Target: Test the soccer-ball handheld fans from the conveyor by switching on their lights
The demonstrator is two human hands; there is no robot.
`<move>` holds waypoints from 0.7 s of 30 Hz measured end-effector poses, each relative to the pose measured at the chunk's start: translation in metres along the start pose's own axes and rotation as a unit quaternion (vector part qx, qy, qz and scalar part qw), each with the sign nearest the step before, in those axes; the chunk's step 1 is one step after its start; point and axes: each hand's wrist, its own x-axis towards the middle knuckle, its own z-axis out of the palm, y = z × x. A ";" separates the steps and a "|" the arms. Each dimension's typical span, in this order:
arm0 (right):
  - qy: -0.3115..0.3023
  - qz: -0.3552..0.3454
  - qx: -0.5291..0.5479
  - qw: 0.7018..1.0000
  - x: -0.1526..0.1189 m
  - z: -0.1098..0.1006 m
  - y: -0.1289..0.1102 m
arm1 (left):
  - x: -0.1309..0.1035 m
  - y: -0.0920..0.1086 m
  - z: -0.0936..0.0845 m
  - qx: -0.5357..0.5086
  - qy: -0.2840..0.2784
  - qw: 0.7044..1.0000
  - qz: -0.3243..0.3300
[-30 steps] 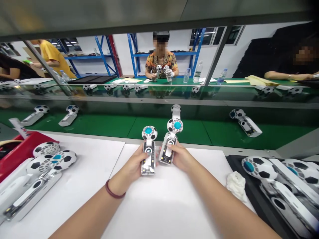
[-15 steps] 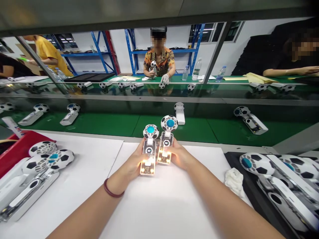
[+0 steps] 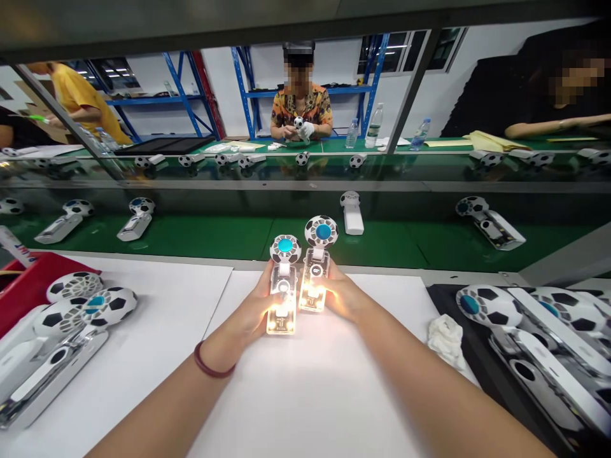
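The left hand (image 3: pixel 248 318) fingers grip a lit fan (image 3: pixel 282 289); the right hand (image 3: pixel 346 298) fingers grip another fan (image 3: pixel 316 270) touching it, both over the desk (image 3: pixel 305 381) near the green belt (image 3: pixel 214 235).

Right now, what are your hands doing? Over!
Left hand grips one lit fan. Right hand grips the other fan, also glowing. Both upright over white paper, nothing between them.
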 end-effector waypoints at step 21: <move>-0.015 -0.004 0.001 1.000 0.005 -0.008 0.008 | -0.001 -0.002 -0.003 -0.054 0.032 0.998 -0.012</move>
